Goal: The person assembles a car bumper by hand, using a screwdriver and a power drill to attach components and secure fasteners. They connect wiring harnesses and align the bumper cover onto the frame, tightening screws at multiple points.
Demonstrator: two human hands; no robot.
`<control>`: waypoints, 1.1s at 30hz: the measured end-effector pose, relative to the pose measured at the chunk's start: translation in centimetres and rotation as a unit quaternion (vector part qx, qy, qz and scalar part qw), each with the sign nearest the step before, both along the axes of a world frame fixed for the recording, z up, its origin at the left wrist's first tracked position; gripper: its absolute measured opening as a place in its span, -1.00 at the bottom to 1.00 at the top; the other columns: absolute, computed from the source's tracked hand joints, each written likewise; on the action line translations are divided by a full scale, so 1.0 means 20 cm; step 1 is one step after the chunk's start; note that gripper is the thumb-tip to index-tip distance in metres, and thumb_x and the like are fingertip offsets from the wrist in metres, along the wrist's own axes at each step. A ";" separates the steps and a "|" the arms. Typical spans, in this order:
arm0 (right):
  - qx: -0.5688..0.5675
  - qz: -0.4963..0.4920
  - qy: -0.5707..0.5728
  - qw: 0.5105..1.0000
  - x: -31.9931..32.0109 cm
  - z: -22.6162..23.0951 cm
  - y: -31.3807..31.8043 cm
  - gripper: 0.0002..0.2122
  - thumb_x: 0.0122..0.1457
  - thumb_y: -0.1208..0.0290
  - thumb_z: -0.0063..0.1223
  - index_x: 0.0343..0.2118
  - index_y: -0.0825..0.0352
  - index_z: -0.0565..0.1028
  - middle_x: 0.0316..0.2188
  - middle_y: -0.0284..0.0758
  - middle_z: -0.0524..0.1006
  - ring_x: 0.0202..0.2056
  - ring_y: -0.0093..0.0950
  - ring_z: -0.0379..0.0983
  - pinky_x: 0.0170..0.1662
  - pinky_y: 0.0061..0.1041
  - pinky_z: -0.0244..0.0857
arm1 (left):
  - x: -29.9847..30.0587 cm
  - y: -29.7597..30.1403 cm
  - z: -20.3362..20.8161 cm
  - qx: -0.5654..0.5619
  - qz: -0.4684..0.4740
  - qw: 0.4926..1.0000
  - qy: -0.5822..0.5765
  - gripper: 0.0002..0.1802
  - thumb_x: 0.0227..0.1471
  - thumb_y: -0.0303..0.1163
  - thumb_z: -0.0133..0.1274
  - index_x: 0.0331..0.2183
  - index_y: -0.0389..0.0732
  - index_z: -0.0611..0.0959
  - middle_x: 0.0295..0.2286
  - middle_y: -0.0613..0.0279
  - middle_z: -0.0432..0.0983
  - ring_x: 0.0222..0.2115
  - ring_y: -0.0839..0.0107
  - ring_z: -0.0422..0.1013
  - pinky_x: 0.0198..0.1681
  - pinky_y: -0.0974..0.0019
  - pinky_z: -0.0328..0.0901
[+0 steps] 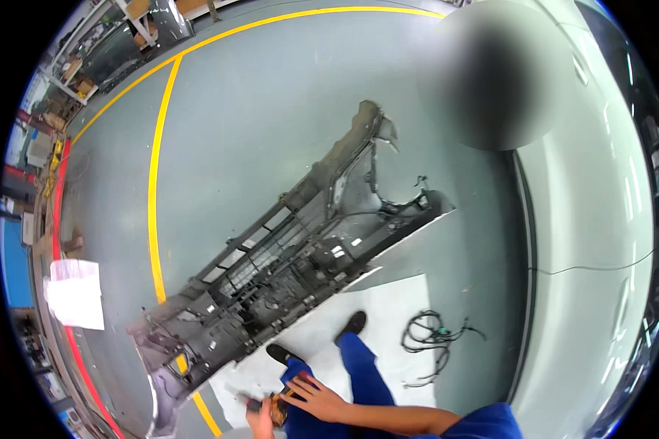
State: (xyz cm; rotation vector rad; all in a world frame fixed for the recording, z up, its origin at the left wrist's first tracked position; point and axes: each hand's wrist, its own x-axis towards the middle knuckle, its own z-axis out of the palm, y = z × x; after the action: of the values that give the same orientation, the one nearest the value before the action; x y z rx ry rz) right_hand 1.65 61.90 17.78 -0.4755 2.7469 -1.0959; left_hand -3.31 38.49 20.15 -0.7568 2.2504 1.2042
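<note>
My left hand (259, 422) comes up from the lower edge and grips a small orange and black tool (277, 407). My right hand (316, 399) reaches in from the right on a bare forearm, its fingers lying over the same tool. Both hands are at waist height above my blue trouser legs and black shoes (350, 325). Just ahead on the floor lies a dark grey car bumper (285, 263), inner side up, with ribs, brackets and wiring showing. It rests partly on a white sheet (388, 307).
A loose black wire harness (433, 338) lies on the floor to the right of my feet. A white car body (593, 219) fills the right side. Yellow floor lines (154, 183) run left of the bumper. White papers (75, 293) and shelving stand at far left.
</note>
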 end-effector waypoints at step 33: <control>-0.057 -0.218 -0.166 0.960 -0.96 1.08 4.84 -0.39 -0.02 0.40 0.33 0.17 0.18 0.43 -0.19 -0.04 0.65 -0.15 0.02 0.60 -0.11 -0.18 0.49 | -1.29 5.28 0.55 0.619 0.347 0.657 -0.254 -0.63 0.39 -0.11 -0.06 -0.38 -0.17 0.47 -0.48 0.12 0.48 -0.43 0.20 0.46 -0.24 0.03 0.45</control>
State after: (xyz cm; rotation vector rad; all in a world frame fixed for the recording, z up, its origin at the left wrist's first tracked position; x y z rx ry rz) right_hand -17.65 158.69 39.37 0.3005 2.5507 -1.2895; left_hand -29.17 144.04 31.09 -1.1002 0.2828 2.0636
